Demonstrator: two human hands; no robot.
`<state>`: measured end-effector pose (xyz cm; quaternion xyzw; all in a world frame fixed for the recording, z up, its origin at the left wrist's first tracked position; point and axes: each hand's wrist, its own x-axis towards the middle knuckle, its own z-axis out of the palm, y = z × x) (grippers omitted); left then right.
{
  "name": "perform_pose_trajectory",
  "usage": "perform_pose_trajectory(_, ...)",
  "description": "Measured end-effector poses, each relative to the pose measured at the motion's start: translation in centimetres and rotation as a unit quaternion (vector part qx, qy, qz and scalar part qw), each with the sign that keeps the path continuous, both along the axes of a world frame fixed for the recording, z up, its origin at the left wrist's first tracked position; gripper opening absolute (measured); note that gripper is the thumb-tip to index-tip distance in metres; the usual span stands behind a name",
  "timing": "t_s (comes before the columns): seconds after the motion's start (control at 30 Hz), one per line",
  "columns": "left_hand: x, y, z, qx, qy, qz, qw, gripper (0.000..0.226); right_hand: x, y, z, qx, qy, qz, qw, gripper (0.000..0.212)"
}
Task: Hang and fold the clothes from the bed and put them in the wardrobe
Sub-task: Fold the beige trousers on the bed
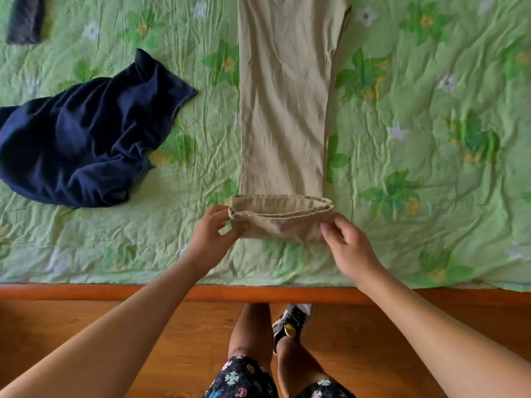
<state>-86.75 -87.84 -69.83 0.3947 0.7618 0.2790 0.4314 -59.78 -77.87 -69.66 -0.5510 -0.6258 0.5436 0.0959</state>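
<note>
On the green flowery bed [431,110] the long tan trousers [284,110] lie flat, with a dark blue top [86,133] crumpled off to their left. The folding step is on — the left hand [212,234] and right hand [347,245] each pinch a side of the turned-up bottom end. Next, I think, fold it further up, keeping both sides even.

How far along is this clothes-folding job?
Early. The beige trousers lie flat on the bed, near end rolled over. The left hand and right hand pinch that roll's corners. A navy garment lies crumpled, a dark item waits far left, and no wardrobe is in view.
</note>
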Motion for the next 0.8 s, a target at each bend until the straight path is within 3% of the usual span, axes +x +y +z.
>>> perform_pose_trajectory(0.1,-1.3,3.9,0.5,-0.043,-0.129,0.042,0.99,0.009,-2.1,3.6,0.1,-0.032,0.01,-0.031,0.999,0.033)
perform_pose_trajectory(0.17,-2.7,7.8,1.3,-0.005,-0.162,0.069,0.984,0.019,-4.4,7.5,1.0,0.014,0.025,-0.071,0.997,0.031)
perform_pose_trajectory(0.23,-5.1,13.3,1.9,0.051,-0.196,0.123,0.972,0.025,-7.1,13.1,1.9,0.015,0.114,-0.165,0.98,0.025)
perform_pose_trajectory(0.3,-7.8,18.7,2.0,0.076,-0.277,0.157,0.945,0.027,-9.1,18.6,2.6,-0.1,0.238,-0.212,0.943,0.026)
perform_pose_trajectory(0.37,-9.6,21.3,0.5,-0.006,-0.355,0.152,0.922,0.044,-9.8,21.1,1.2,-0.248,0.237,-0.175,0.923,0.047)
perform_pose_trajectory(0.43,-9.6,19.8,-1.8,-0.135,-0.356,0.095,0.92,0.049,-9.5,19.5,-1.5,-0.31,0.108,-0.129,0.936,0.061)
perform_pose_trajectory(0.5,-8.2,16.7,-4.0,-0.185,-0.334,0.067,0.922,0.032,-8.6,16.6,-4.4,-0.278,0.015,-0.153,0.948,0.047)
perform_pose_trajectory(0.57,-7.2,14.5,-5.2,-0.152,-0.294,0.059,0.942,0.017,-7.9,14.9,-6.4,-0.218,0.007,-0.171,0.961,0.016)
perform_pose_trajectory(0.63,-6.6,14.3,-5.5,-0.088,-0.216,0.039,0.972,0.006,-8.1,15.1,-6.8,-0.155,-0.005,-0.15,0.976,0.002)
perform_pose_trajectory(0.73,-5.7,15.5,-4.7,0.001,-0.129,0.003,0.992,0.02,-9.3,16.4,-5.0,-0.068,0.006,-0.089,0.994,0.028)
perform_pose_trajectory(0.8,-5.2,16.4,-4.2,0.028,-0.181,0.029,0.983,0.014,-9.5,17.0,-4.2,-0.044,0.03,-0.076,0.996,0.035)
